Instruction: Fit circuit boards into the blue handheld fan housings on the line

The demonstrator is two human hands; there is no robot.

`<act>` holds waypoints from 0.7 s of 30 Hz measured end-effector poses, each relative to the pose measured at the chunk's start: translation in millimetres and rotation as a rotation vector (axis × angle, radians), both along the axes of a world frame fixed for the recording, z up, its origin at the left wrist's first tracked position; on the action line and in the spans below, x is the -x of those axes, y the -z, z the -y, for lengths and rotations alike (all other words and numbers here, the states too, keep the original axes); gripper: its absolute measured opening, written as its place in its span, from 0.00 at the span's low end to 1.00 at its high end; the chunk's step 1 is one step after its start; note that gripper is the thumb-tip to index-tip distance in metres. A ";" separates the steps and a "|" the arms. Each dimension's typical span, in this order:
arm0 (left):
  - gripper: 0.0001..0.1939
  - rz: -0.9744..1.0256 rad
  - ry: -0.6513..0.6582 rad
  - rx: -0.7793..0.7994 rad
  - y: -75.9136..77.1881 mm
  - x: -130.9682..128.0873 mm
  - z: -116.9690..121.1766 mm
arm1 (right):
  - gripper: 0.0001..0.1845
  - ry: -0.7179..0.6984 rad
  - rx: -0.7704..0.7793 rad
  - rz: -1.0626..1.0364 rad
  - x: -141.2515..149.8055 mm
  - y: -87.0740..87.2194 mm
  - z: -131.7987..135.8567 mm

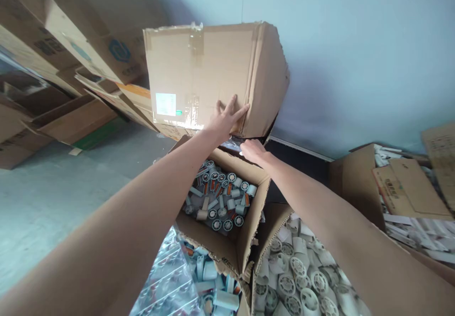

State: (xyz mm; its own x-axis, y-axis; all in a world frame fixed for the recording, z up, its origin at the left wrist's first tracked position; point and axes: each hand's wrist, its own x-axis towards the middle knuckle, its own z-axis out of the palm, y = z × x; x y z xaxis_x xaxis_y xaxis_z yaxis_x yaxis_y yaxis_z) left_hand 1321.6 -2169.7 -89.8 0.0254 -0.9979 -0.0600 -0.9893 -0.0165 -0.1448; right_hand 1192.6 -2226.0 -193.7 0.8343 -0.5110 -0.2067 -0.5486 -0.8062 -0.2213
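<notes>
Two hands at a tilted carton

The carton sits at 12 o'clock, leaning over the far rim of a small box, with a white label at its lower left. The left hand, just above the centre, lies on the carton's front face, fingers spread wide and gripping nothing. The right hand, between 3 and 4 o'clock near the centre, is by the carton's lower edge; its fingers are bent, but whether they grip anything I cannot tell.

The small box, at 6 o'clock, holds grey parts with round ends, some with orange pieces. At 7 o'clock lies clear film, beside pale-blue parts. At 5 o'clock, off-white parts heap in another box. More cartons lean at 10 o'clock; a pale wall stands at 2.
</notes>
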 end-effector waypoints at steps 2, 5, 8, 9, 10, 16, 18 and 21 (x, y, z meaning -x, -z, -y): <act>0.61 0.006 -0.017 -0.005 1.2 1.5 -2.8 | 0.13 -0.059 0.063 -0.031 3.4 -21.3 -20.5; 0.60 -0.003 -0.031 -0.007 2.5 5.0 -6.9 | 0.07 -0.161 0.135 -0.020 17.9 -52.9 -64.4; 0.58 -0.049 -0.060 0.005 2.2 9.8 -9.7 | 0.10 -0.245 0.189 0.016 50.0 -79.3 -120.0; 0.57 -0.066 -0.071 0.008 2.3 12.3 -10.8 | 0.11 -0.264 0.205 0.032 64.1 -85.5 -140.0; 0.56 -0.083 -0.079 0.010 2.7 15.3 -12.4 | 0.13 -0.276 0.219 0.049 79.2 -90.1 -160.1; 0.46 -0.300 -0.154 -0.032 2.8 36.2 -50.5 | 0.20 -0.168 0.302 0.408 164.6 -88.9 -247.2; 0.43 -0.416 -0.268 -0.038 -2.7 32.8 -78.6 | 0.21 -0.109 0.302 0.468 182.4 -90.4 -252.7; 0.31 -0.597 -0.600 -0.005 -13.8 14.7 -135.0 | 0.26 -0.114 0.325 0.516 200.1 -109.2 -248.3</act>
State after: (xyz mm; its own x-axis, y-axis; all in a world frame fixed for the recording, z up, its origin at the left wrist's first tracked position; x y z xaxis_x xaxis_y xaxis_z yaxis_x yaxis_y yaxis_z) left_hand 1306.9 -2034.7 -76.0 0.5135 -0.8251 -0.2356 -0.7237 -0.5640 0.3977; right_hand 992.5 -1977.7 -84.5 0.8381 -0.3821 0.3894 -0.3428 -0.9241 -0.1690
